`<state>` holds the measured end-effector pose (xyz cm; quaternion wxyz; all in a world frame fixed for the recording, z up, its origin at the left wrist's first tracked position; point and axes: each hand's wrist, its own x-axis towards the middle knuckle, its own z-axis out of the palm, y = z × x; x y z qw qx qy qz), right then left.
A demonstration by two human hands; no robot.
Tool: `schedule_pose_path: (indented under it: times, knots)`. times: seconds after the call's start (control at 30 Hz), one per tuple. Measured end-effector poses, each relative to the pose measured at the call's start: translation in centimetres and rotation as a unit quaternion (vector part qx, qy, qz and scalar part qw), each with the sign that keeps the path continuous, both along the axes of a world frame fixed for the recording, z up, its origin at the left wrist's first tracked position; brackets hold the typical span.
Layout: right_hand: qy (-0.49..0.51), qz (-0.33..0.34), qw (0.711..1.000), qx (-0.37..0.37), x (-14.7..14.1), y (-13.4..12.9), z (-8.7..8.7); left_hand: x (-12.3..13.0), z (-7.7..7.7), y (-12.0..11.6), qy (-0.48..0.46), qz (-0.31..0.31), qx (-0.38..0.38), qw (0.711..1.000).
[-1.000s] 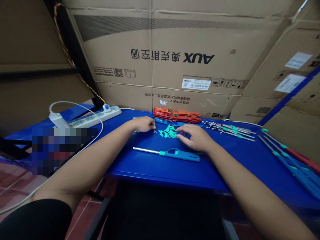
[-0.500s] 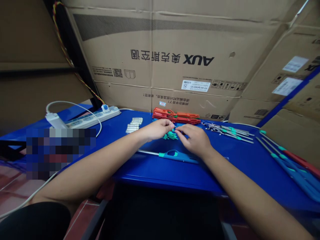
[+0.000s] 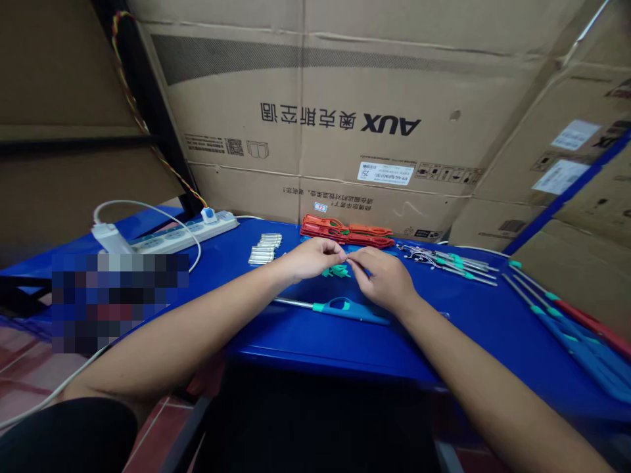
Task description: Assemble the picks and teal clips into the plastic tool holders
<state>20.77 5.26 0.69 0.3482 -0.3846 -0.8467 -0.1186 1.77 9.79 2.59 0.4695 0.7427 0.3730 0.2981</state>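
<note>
Pinching, tips meeting: left hand (image 3: 315, 259), right hand (image 3: 387, 276); cannot tell what's held | green parts (image 3: 338, 271) are lying close, presumably for easy reach | 1 blue lighter (image 3: 355, 311) is lying nearer

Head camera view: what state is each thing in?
Left hand: pinched shut
Right hand: pinched shut; anything held too small to tell
Single long blue plastic lighter: lying flat
Small teal plastic pieces: loosely heaped
Short silver metal cylinders: lying side by side
Red plastic shells: stacked
Silver metal rods with teal collars: loosely bunched
White power strip: plug inserted
</note>
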Motion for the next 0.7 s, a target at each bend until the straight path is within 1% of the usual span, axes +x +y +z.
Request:
schedule_pose_path:
  times: [0.07, 0.13, 0.17, 0.2, 0.23, 0.27, 0.33, 0.37, 0.4, 0.47, 0.53, 0.6, 0.7]
  knots:
    - [0.013, 0.019, 1.0, -0.001, 0.6, -0.3, 0.8, 0.1, 0.2, -0.5, 0.019, 0.007, 0.04, 0.999]
    - [0.006, 0.026, 0.999, -0.026, 1.8, -0.7, 1.8, 0.5, 0.0, -1.5, 0.066, 0.007, 0.122, 0.99]
    - [-0.009, 0.026, 0.998, -0.051, 2.6, -1.1, 2.3, 1.0, -0.3, -2.2, 0.097, -0.003, 0.178, 0.979]
    - [-0.036, 0.025, 0.996, -0.081, 3.5, -1.6, 2.7, 1.5, -0.7, -2.9, 0.124, -0.025, 0.236, 0.963]
    - [-0.075, 0.031, 0.989, -0.12, 4.3, -2.2, 2.9, 2.0, -1.1, -3.5, 0.153, -0.06, 0.286, 0.944]
    - [-0.106, 0.033, 0.98, -0.163, 5.2, -3.0, 2.9, 2.5, -1.5, -4.2, 0.179, -0.102, 0.319, 0.925]
    - [-0.131, 0.009, 0.97, -0.206, 6.4, -4.9, 2.4, 3.4, -2.2, -5.1, 0.239, -0.174, 0.348, 0.89]
    - [-0.14, -0.008, 0.966, -0.216, 6.8, -6.0, 1.9, 3.5, -2.3, -5.4, 0.266, -0.192, 0.348, 0.878]
    - [-0.147, -0.022, 0.962, -0.229, 7.0, -7.1, 1.3, 3.4, -2.2, -5.5, 0.286, -0.201, 0.338, 0.874]
    - [-0.135, -0.055, 0.957, -0.25, 6.8, -8.9, 0.1, 2.7, -1.7, -5.3, 0.307, -0.209, 0.294, 0.881]
    - [-0.119, -0.065, 0.952, -0.273, 6.1, -10.1, -1.0, 1.4, -0.8, -4.9, 0.317, -0.223, 0.237, 0.891]
    - [-0.113, -0.06, 0.949, -0.288, 5.0, -10.5, -1.5, 0.3, -0.1, -4.4, 0.331, -0.237, 0.198, 0.892]
    - [-0.125, -0.045, 0.953, -0.272, 3.4, -9.5, -1.2, -0.6, 0.3, -3.9, 0.344, -0.241, 0.177, 0.89]
